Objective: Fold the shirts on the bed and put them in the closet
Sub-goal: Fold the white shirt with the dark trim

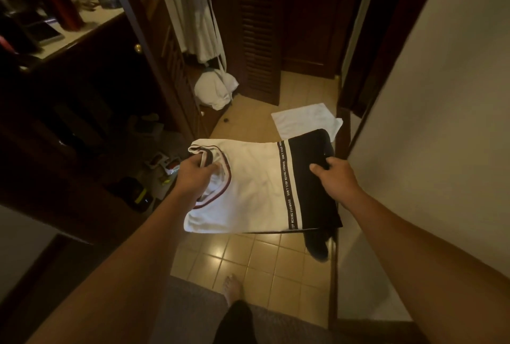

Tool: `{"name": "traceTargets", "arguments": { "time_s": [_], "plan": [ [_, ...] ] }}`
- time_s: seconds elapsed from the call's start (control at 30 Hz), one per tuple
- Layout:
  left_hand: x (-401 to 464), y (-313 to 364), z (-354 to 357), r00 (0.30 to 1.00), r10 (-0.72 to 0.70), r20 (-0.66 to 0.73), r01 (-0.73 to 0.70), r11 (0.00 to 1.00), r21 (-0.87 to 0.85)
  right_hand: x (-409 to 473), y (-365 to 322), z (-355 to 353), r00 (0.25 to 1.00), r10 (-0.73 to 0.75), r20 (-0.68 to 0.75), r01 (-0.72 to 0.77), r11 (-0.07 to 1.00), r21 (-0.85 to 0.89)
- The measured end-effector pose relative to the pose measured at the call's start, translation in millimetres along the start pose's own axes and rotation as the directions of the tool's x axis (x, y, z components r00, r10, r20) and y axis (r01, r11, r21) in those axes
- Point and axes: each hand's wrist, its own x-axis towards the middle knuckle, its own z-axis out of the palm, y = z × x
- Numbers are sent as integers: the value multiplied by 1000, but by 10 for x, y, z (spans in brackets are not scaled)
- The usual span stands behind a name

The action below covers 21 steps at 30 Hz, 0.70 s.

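From the head camera, a folded shirt (248,186) is held out flat in the air above the tiled floor (248,258), between both hands. The shirt is mostly white, with a black panel on its right end and a black lettered band running across it beside that panel. A dark red-trimmed collar lies at its left end.

The left hand (193,175) grips the collar end, fingers curled into the neck opening with cloth bunched inside them. The right hand (334,175) clamps the black end, thumb on top and the other fingers tucked underneath. A loose black flap hangs down below that end.

To the left stands the open closet (82,112), dark wood, with a pale shelf (91,26) above and small items low inside that are too dim to identify, possibly shoes. A white garment (198,7) hangs ahead, and a white bundle (215,90) sits beneath it. A white cloth (303,120) lies flat on the tiles further on, near a louvred door (259,34). One bare foot (233,285) shows below.
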Motion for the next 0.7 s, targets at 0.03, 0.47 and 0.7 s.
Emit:
{"name": "traceTargets", "arguments": {
  "time_s": [0.03,0.47,0.7],
  "plan": [
    [146,46,17,1000,10,5,-9,1000,-4,139,-59,32,1000,1,0,-1,1000,7],
    [2211,666,-40,993,49,104,-53,998,41,1704,-916,678,992,103,-76,-98,993,64],
    [2962,957,133,990,73,120,-78,996,42,2392,-1107,704,986,117,-118,-108,991,79]
  ]
}}
